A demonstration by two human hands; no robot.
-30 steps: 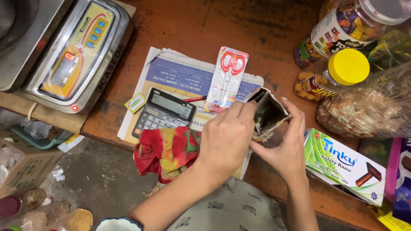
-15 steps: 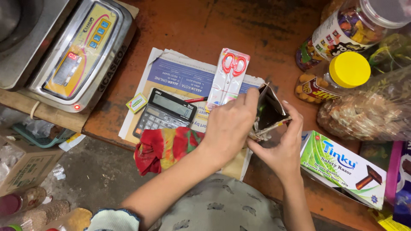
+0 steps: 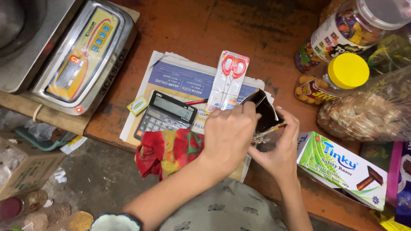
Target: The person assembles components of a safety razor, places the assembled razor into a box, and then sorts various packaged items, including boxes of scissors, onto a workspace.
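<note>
I see my left hand [image 3: 229,137] dipping fingers into the open black purse [image 3: 265,112] that my right hand [image 3: 278,149] grips. If that pinch slackens, it could tip and spill onto the counter [image 3: 188,34].

Both hands met over the reddish-brown counter [image 3: 180,30]: the left hand [image 3: 229,134] gripped the upper edge of a small dark purse [image 3: 266,112], its fingers [image 3: 251,110] curled over the rim, while the right hand [image 3: 278,152] cupped it from below. A packet of red-handled scissors [image 3: 229,79] lay just beside the purse on a spread newspaper [image 3: 180,77], next to a black calculator [image 3: 166,115]. A red and yellow cloth [image 3: 167,150] sat under the left wrist. A weighing scale [image 3: 85,55] stood at far left, 2 jars at the right.
</note>
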